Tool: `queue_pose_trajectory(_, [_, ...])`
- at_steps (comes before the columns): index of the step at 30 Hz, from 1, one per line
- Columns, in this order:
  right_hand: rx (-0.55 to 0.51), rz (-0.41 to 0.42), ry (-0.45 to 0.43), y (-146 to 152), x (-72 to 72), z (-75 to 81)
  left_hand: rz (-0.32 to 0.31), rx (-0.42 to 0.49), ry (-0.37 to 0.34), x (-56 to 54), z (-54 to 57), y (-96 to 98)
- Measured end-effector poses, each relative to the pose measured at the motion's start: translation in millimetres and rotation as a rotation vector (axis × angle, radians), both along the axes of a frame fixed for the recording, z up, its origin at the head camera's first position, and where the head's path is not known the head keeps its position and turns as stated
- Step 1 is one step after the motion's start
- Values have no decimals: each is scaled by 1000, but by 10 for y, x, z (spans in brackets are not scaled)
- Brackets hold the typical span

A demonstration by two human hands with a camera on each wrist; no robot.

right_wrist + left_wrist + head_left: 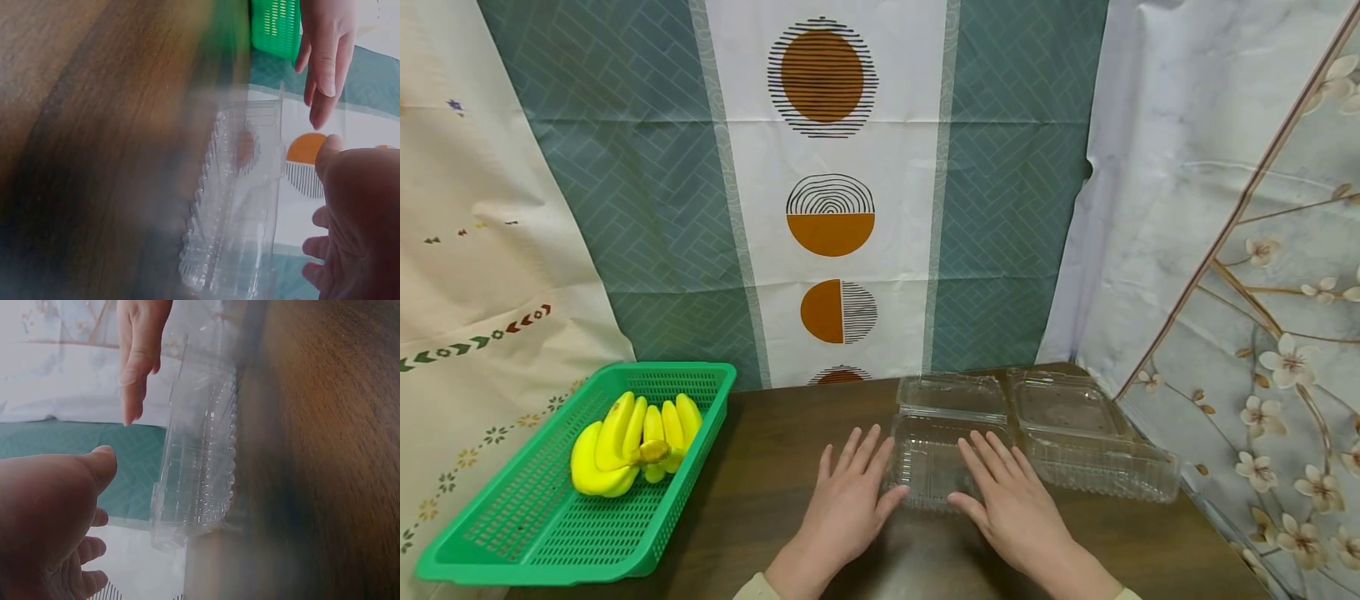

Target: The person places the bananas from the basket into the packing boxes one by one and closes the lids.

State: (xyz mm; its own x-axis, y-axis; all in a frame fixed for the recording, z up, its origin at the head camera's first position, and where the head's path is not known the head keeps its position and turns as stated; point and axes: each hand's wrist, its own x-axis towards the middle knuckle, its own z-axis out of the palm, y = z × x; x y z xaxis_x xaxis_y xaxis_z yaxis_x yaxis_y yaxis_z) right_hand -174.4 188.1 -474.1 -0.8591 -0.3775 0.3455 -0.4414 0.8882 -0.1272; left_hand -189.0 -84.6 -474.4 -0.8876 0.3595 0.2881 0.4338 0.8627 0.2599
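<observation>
Two clear plastic clamshell boxes stand on the brown table with their lids folded back. The nearer clamshell box (934, 454) lies between and just beyond my hands. My left hand (850, 500) hovers palm down at its left front corner, fingers straight and spread. Over its right side is my right hand (1018, 508), held the same way. In the left wrist view the clamshell box (197, 450) appears side-on, apart from the left thumb. Neither hand holds anything. To the right sits the second clamshell box (1097, 462), its lid (1067, 408) toward the back.
A green plastic basket (550, 546) stands at the left of the table (775, 450). Inside it lie bunches of yellow bananas (617, 442). A patterned cloth (842, 167) hangs behind the table, and a floral cloth (1262, 400) hangs on the right.
</observation>
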Motion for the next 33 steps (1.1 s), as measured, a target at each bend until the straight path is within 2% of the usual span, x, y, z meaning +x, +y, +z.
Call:
queue_pose_trajectory(23, [-4, -21, -30, 158, 63, -92, -60, -5, -57, -32, -99, 107])
queue_pose_trajectory(33, [-10, -10, -23, 225, 116, -137, -72, 6, -54, -49, -146, 129])
